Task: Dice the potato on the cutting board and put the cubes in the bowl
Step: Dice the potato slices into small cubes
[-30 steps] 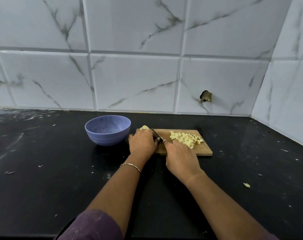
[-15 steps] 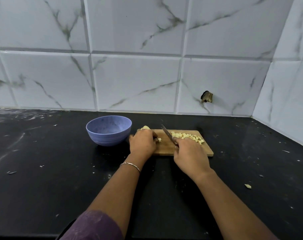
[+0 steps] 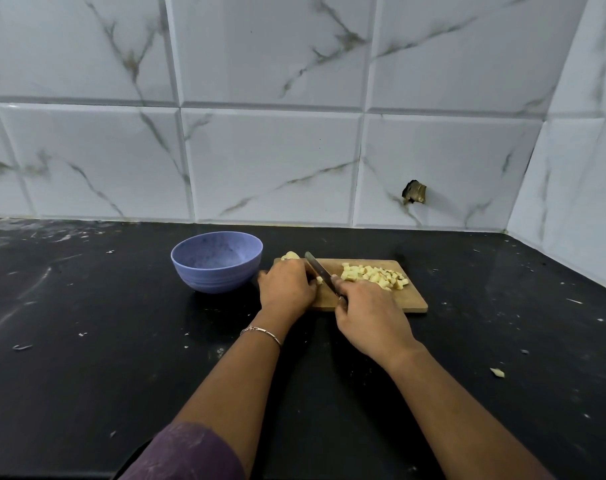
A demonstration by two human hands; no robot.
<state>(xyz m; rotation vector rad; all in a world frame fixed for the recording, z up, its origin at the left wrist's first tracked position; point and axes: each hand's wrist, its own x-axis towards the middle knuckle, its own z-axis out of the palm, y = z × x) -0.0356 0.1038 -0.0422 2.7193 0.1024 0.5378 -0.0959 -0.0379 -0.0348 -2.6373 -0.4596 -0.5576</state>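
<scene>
Left hand (image 3: 287, 287) sits on the left end of the cutting board (image 3: 409, 300), fingers curled down over the potato (image 3: 290, 255); only the potato's pale far end shows past my knuckles, the rest is under the hand. Right hand (image 3: 371, 317) is clenched round the handle of the knife (image 3: 318, 270); handle mostly hidden in the fist; blade runs away from me and to the left, tip up near the board's far edge, edge just beside my left fingers. One small cut piece (image 3: 319, 280) lies between the blade and the left hand; can't tell if the blade touches it.

Cubes (image 3: 374, 276) are heaped on the right half of the board, near the far edge, apart from the blade; none of them in hand. Bowl (image 3: 216, 261), blue-violet, stands upright on the counter (image 3: 121, 341) just left of the board, near my left hand, not touching it.

Counter is black with pale flecks and crumbs; one potato scrap (image 3: 497, 373) lies well off to the right, away from the board. Thin bracelet (image 3: 261, 331) on my left wrist; purple sleeve (image 3: 187, 455) at the left elbow. White marbled tiles (image 3: 270, 168) behind; a dark chipped hole (image 3: 414, 192) in one tile, low on the right.
</scene>
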